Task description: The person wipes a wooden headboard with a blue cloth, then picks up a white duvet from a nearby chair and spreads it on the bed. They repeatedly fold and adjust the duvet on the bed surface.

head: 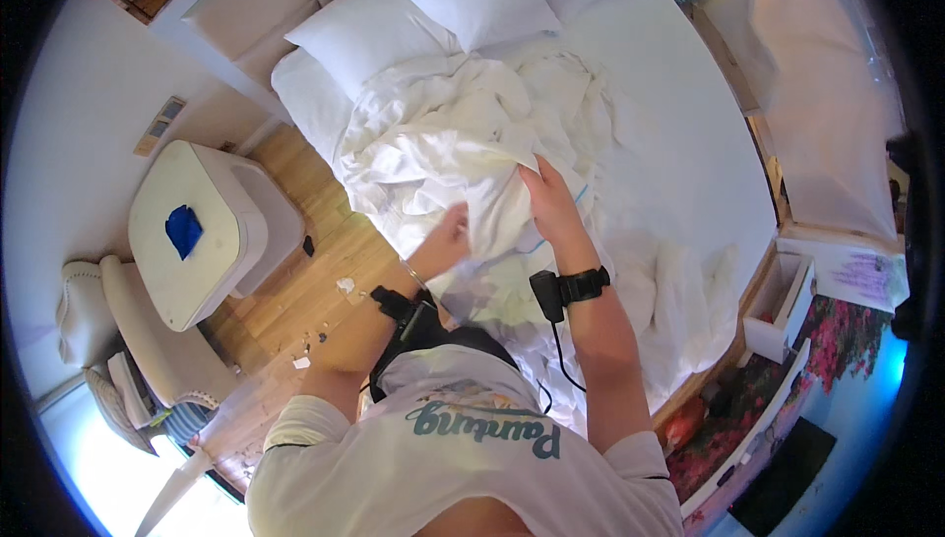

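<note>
My right hand grips a crumpled white bedding cover by its edge, thumb on top. A thin blue line runs along the fabric just beside that hand. On the other side of the hanging fold is my left hand, blurred, with its fingers curled against the cloth and partly hidden; whether it holds any is unclear. The cover lies bunched on a bed with a white sheet. Beyond it, white pillows rest against a padded headboard.
Left of the bed stands a white bedside table with a blue cloth item on top. A cream armchair is nearby. White scraps litter the wooden floor. An open white drawer sits off the bed's right corner.
</note>
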Demonstrator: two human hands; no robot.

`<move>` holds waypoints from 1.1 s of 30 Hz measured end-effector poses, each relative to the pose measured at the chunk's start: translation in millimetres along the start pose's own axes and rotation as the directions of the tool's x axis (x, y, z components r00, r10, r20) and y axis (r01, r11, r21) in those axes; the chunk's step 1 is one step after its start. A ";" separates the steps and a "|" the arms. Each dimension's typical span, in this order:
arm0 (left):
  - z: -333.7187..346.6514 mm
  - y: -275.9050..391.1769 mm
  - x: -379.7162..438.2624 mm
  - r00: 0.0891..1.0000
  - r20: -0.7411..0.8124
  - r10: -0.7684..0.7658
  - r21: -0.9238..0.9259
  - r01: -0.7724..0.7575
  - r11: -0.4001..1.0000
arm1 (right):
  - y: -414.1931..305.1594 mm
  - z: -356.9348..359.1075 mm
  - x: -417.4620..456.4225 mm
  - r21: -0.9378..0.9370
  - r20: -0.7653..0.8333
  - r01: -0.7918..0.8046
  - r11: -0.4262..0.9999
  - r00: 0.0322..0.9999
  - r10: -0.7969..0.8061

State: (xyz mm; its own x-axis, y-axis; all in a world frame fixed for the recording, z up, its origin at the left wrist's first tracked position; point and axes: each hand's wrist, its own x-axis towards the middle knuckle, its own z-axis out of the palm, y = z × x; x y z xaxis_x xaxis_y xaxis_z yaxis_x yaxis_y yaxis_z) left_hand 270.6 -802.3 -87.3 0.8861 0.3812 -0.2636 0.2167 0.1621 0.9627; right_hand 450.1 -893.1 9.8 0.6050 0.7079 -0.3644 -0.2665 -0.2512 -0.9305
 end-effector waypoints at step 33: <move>27.2 117.4 -66.3 0.845 -0.439 0.306 -0.115 -0.390 0.914 | 9.5 -14.3 -206.4 -0.681 -0.038 0.374 0.630 0.840 -0.541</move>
State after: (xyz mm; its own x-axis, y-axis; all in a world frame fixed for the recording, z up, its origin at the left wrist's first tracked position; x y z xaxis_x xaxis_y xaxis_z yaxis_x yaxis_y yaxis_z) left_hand 248.5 -833.3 44.9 0.6355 0.7708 0.0448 -0.1948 0.1039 0.9753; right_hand 333.4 -1051.0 75.7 0.6812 0.7055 0.1956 0.5693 -0.3426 -0.7473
